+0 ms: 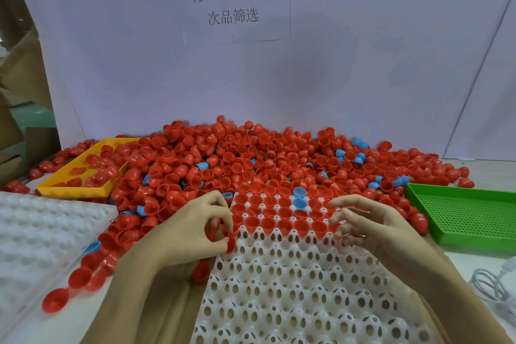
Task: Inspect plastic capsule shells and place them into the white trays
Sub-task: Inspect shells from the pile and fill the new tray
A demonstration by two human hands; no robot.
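A big heap of red capsule shells (223, 159), with a few blue ones mixed in, covers the back of the table. In front lies a white tray (293, 287) with holes; its far rows hold red shells and two blue shells (299, 198). My left hand (192, 229) sits at the tray's left edge and holds red shells (230, 243) in its curled fingers. My right hand (371, 229) hovers over the tray's right side with its fingers spread and relaxed, holding nothing I can see.
A yellow tray (81, 190) with some red shells stands at the back left. A green perforated tray (469, 218) stands at the right. Another white tray (42, 232) lies at the left, with loose red shells beside it. A white cable (494, 282) lies at the lower right.
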